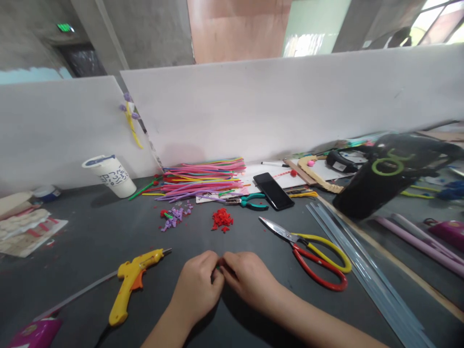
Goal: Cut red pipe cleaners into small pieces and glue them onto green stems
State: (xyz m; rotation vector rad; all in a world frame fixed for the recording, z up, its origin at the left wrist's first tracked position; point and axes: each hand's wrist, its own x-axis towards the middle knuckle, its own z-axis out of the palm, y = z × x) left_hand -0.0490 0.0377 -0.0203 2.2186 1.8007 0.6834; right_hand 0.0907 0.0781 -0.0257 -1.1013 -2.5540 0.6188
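Note:
My left hand (198,286) and my right hand (248,279) rest on the dark table, fingertips pinched together. Between them shows a tiny green and red piece (218,266), too small to name. A heap of red bits (222,219) lies just beyond the hands. Purple bits (176,215) lie to its left. A bundle of coloured pipe cleaners (203,180) lies farther back. A yellow glue gun (134,278) lies left of my left hand. Scissors with red and yellow handles (311,251) lie right of my right hand.
A white paper cup (108,175) leans at the back left. A black phone (273,191) and teal pliers (252,201) lie behind the scissors. Clear glue sticks (362,270) run along the right. A black bag (384,174) stands at right. White partition boards (290,101) close the back.

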